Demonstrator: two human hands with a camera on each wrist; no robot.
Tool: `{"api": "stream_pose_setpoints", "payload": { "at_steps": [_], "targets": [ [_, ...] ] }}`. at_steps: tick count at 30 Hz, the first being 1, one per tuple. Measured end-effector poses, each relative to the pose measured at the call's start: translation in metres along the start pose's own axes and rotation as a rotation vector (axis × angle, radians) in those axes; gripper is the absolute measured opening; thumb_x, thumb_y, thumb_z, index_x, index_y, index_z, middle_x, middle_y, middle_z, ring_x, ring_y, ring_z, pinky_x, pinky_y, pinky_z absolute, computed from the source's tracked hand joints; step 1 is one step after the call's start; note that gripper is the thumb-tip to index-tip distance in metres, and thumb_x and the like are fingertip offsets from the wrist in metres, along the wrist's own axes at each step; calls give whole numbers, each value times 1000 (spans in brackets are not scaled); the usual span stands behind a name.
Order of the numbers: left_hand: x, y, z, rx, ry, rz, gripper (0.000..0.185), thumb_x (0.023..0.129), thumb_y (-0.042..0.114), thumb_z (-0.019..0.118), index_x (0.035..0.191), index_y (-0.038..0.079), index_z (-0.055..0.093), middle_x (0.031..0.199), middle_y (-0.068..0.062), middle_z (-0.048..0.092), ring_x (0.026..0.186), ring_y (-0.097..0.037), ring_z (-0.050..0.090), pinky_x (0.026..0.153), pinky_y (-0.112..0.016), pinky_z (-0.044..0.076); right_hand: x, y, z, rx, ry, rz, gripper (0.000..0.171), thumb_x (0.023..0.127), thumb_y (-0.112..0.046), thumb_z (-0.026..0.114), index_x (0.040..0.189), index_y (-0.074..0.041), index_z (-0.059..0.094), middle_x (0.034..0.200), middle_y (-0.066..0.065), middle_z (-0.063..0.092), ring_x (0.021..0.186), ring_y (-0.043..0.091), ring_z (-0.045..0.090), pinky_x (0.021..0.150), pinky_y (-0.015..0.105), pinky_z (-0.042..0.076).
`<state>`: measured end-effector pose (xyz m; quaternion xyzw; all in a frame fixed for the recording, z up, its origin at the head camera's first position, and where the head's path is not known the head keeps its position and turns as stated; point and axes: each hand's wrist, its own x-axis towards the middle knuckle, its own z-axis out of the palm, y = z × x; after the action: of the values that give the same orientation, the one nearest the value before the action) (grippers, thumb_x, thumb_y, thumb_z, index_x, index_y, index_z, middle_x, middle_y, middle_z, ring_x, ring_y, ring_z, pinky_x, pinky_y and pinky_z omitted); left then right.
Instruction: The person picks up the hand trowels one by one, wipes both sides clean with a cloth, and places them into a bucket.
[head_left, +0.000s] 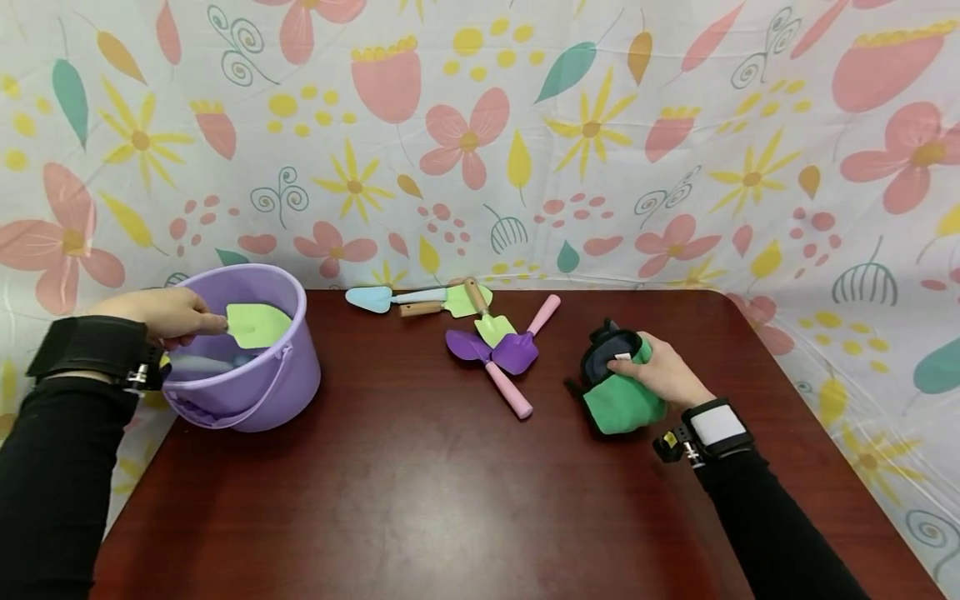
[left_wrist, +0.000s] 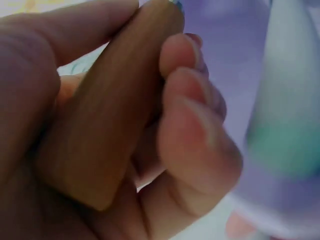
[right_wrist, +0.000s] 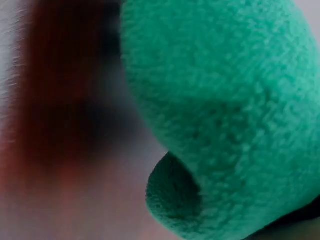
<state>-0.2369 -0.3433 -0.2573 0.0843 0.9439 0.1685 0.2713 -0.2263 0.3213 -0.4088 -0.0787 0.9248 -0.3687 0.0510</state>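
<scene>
My left hand [head_left: 174,314] grips the wooden handle [left_wrist: 107,115] of a light green toy trowel [head_left: 257,325], holding its blade over the mouth of the purple bucket [head_left: 296,375] at the table's left edge. Pale objects lie inside the bucket. My right hand [head_left: 663,372] rests on a bundle of green and black gloves [head_left: 618,396] at the right of the table, fingers curled over its top. In the right wrist view the green fleece [right_wrist: 235,115] fills the frame.
Several toy garden tools lie at the back middle: a light blue trowel [head_left: 378,297], a green trowel with wooden handle [head_left: 480,306], and two purple spades with pink handles [head_left: 504,367]. A flowered cloth hangs behind the dark red table [head_left: 420,492].
</scene>
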Motion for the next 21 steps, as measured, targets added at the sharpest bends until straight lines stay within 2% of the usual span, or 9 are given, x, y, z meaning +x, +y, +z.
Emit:
{"api": "stream_pose_setpoints", "payload": {
  "at_steps": [5,8,14,18,21],
  "targets": [
    [10,6,3,74,-27,30,35,100,23,52,68,8,55,59,2,48,52,-11,48,53,-29,43,4,8,11,-105,7,26,77,92,-42,67,145,3,34,140,31,41,126,50,40,95,64,36],
    [12,13,3,91,-28,30,31,99,23,54,73,6,56,63,0,49,55,-13,49,55,-30,43,6,12,16,-129,14,47,77,92,-41,68,145,4,33,141,34,36,126,52,37,95,64,35],
    [12,26,5,95,-65,13,24,91,24,67,86,0,65,68,-1,52,60,-14,52,57,-29,44,10,17,22,-136,13,54,70,91,-37,69,141,2,39,136,33,43,122,51,43,92,62,38],
    [12,31,6,127,-108,20,25,89,27,69,81,4,68,63,3,52,58,-10,49,54,-25,40,13,16,23,-145,-4,50,70,92,-37,68,142,2,39,137,33,44,121,53,43,91,63,39],
    [14,34,6,194,-111,20,26,88,28,69,74,6,66,60,7,50,56,-8,45,54,-24,35,14,17,24,-154,-7,53,71,92,-37,67,142,3,38,138,34,42,122,53,42,92,63,39]
  ]
}}
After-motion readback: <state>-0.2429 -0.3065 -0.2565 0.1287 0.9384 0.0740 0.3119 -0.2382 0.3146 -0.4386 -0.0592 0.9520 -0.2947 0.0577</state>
